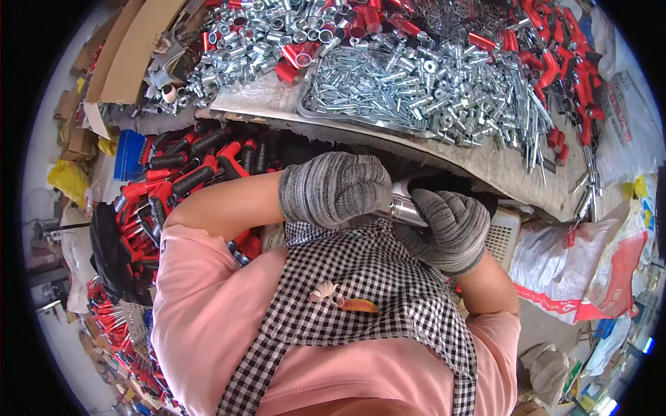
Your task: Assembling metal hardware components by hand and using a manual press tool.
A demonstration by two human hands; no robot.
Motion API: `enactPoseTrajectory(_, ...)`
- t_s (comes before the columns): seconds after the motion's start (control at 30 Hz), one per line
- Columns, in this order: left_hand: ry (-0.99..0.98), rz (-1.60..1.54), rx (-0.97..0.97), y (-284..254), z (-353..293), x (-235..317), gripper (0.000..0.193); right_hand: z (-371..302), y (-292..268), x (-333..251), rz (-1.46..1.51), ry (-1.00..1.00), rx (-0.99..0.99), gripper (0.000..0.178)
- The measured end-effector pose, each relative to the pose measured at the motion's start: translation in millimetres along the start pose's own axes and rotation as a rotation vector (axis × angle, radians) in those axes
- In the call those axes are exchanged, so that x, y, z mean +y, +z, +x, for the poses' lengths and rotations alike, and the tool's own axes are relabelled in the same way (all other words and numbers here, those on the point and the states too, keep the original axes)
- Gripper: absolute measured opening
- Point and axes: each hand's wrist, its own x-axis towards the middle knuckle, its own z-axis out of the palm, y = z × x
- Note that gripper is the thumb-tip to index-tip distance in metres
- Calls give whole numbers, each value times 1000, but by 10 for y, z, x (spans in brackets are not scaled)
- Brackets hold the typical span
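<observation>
Both my hands wear grey striped knit gloves and meet in front of my chest, above a black-and-white checked apron [368, 277]. Between them is a shiny metal cylinder [406, 211]. Curled fingers of my right hand [451, 232] close round its right end. My left hand [336, 188] is closed at the other end, with its fingertips against the metal. What lies inside the left fist is hidden by the glove. Just beyond my hands, the worktable's edge [277, 123] runs across the view.
A clear tray [305, 104] of thin metal pins stands on the table, among heaped metal sleeves [253, 52] and red parts [548, 66]. Red-and-black handled tools [191, 173] pile up at left by a blue bin [129, 156]. At right are a white basket [503, 236] and a white-and-red sack [569, 267].
</observation>
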Motion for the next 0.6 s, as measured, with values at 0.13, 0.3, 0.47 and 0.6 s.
enactPoseTrajectory(0.13,90,272,179,-82,2,17,26,36,-37,58,111,87,-96,50)
enactPoseTrajectory(0.3,81,513,192,-41,-119,-57,35,39,-58,178,330,98,-299,55)
enactPoseTrajectory(0.47,82,501,138,28,-121,-50,38,37,32,178,329,109,-471,51)
enactPoseTrajectory(0.6,-38,406,67,36,-157,-188,37,-103,231,164,448,214,-501,47)
